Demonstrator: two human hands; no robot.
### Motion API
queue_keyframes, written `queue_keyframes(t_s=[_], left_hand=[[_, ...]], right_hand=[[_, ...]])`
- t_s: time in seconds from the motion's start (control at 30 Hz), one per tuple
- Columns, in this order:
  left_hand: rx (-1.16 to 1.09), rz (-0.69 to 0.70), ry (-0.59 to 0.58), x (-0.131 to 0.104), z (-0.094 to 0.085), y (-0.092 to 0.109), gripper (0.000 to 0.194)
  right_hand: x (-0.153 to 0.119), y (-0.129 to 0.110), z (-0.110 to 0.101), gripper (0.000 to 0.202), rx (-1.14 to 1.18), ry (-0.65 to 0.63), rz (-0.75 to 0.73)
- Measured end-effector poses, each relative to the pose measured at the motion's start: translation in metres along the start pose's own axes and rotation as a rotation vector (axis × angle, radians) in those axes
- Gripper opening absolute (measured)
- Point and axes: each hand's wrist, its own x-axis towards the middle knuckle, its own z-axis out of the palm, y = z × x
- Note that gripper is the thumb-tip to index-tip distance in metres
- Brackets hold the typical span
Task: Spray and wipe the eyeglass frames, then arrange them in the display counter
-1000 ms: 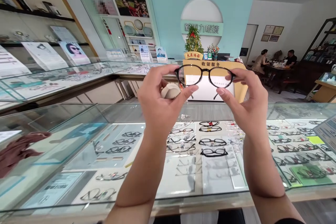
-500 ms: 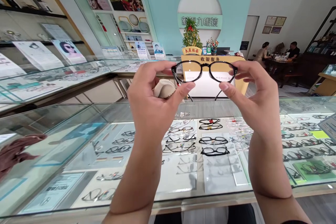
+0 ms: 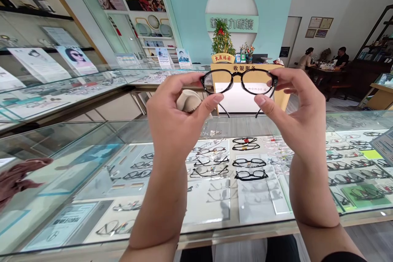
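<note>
A pair of black-rimmed eyeglasses [image 3: 236, 74] is held up above the glass counter, its temples pointing down and away from the lenses. My left hand [image 3: 176, 108] grips the left end of the frame between thumb and fingers. A bunched beige cloth [image 3: 188, 100] is tucked in that same palm. With thumb and fingers, my right hand [image 3: 296, 104] pinches the frame's right end near the hinge. Both lenses are see-through, and the cash desk shows behind them.
Below my arms, a glass display case [image 3: 211, 213] holds several rows of spectacles [image 3: 250, 175]. A brown cloth [image 3: 23, 182] lies at the left. Further off stand a cash desk [image 3: 279, 102] with a potted plant [image 3: 222, 41] and two people [image 3: 307, 59] at a table.
The eyeglasses have shifted slightly left and tilted a little, so the temples hang at a different angle. Both hands keep their hold, and the camera view has turned slightly.
</note>
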Motion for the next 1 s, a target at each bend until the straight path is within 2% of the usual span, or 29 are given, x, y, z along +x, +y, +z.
queue_keyframes(t_s=[0.27, 0.5, 0.67, 1.0], left_hand=[[-0.076, -0.048, -0.069, 0.001, -0.001, -0.005, 0.039], [-0.059, 0.027, 0.018, 0.002, 0.000, -0.002, 0.042], [-0.070, 0.113, 0.114, 0.002, 0.003, 0.000, 0.045], [0.000, 0.141, 0.146, -0.002, 0.006, 0.006, 0.043]], right_hand=[[-0.001, -0.010, -0.003, 0.030, 0.002, 0.008, -0.012], [-0.003, -0.007, -0.002, 0.032, -0.009, 0.009, -0.003], [-0.003, 0.000, 0.000, 0.035, 0.003, -0.004, 0.075], [-0.001, 0.006, 0.000, 0.032, 0.010, -0.036, 0.094]])
